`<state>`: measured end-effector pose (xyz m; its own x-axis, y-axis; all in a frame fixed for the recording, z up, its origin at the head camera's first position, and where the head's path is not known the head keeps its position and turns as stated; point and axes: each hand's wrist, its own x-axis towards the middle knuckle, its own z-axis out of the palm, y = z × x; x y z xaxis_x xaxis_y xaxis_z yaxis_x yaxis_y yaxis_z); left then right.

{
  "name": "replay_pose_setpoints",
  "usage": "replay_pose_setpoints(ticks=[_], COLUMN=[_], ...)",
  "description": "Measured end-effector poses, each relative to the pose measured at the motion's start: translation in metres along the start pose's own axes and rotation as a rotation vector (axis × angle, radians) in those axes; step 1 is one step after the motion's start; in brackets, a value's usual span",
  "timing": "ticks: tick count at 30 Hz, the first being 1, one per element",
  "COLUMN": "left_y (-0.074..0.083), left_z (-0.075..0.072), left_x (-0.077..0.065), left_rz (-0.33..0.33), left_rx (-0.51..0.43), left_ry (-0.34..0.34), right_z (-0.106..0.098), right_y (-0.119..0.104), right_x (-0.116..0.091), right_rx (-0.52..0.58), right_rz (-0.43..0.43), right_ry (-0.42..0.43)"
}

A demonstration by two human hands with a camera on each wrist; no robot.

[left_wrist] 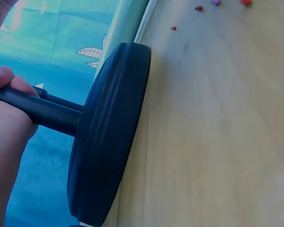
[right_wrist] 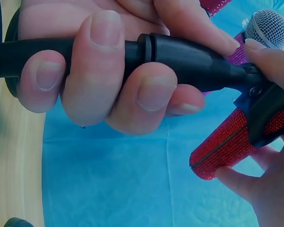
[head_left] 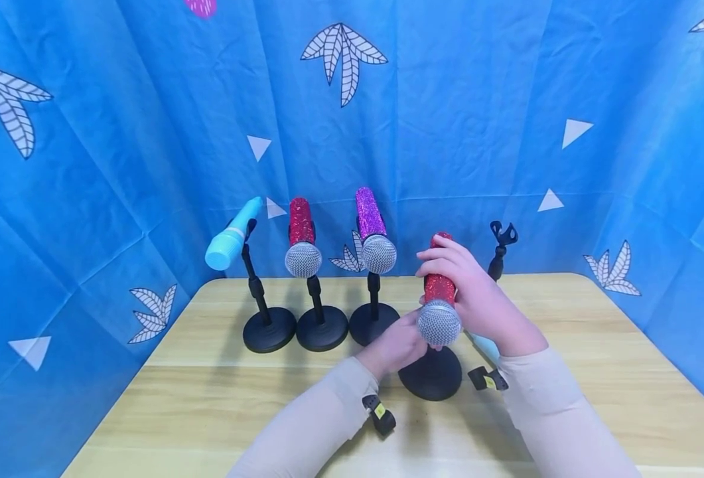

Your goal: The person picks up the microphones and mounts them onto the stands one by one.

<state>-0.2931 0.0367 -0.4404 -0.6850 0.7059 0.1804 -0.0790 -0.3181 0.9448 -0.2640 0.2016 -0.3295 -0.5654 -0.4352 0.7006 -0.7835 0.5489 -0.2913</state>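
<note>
A red glittery microphone [head_left: 439, 290] with a silver mesh head sits in the black clip [right_wrist: 270, 116] of a small round-based stand [head_left: 430, 377]. My right hand [head_left: 477, 292] grips the microphone's body from above, thumb and fingers on either side. Below the clip, my left hand [head_left: 396, 348] wraps its fingers around the stand's black pole [right_wrist: 180, 59]. In the left wrist view the stand's base [left_wrist: 109, 132] shows edge-on, close over the tabletop. A light-blue microphone [head_left: 486, 348] lies on the table, partly hidden behind my right wrist.
To the left, three stands hold a light-blue microphone [head_left: 232, 239], another red microphone [head_left: 302, 232] and a purple microphone [head_left: 372, 226]. Behind my right hand rises a stand with a vacant clip [head_left: 503, 239]. Blue cloth [head_left: 477, 99] hangs around the wooden table [head_left: 166, 411].
</note>
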Motion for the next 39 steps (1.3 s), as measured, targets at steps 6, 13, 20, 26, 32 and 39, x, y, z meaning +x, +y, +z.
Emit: replay_pose_setpoints(ticks=[6, 13, 20, 26, 32, 39], left_y=[0.0, 0.004, 0.012, 0.016, 0.019, 0.024], left_z=[0.003, 0.005, -0.003, -0.001, 0.001, -0.004], left_x=[0.0, -0.004, -0.007, -0.002, -0.004, -0.01], left_rz=[0.054, 0.031, 0.034, 0.145, 0.126, 0.112], left_rx=[0.108, 0.077, 0.511, 0.688, 0.71, 0.658], left_ry=[0.036, -0.011, 0.105, 0.111, 0.101, 0.044], right_z=[0.0, 0.001, -0.001, -0.003, -0.003, -0.003], right_y=[0.001, 0.002, 0.003, 0.001, 0.001, 0.001], right_x=[0.0, -0.003, -0.004, -0.003, -0.003, -0.003], right_rx=[0.012, 0.002, -0.017, -0.009, -0.011, -0.01], right_rz=[-0.011, 0.01, 0.021, 0.013, 0.015, 0.014], right_ry=[-0.007, -0.024, -0.017, -0.015, -0.01, -0.001])
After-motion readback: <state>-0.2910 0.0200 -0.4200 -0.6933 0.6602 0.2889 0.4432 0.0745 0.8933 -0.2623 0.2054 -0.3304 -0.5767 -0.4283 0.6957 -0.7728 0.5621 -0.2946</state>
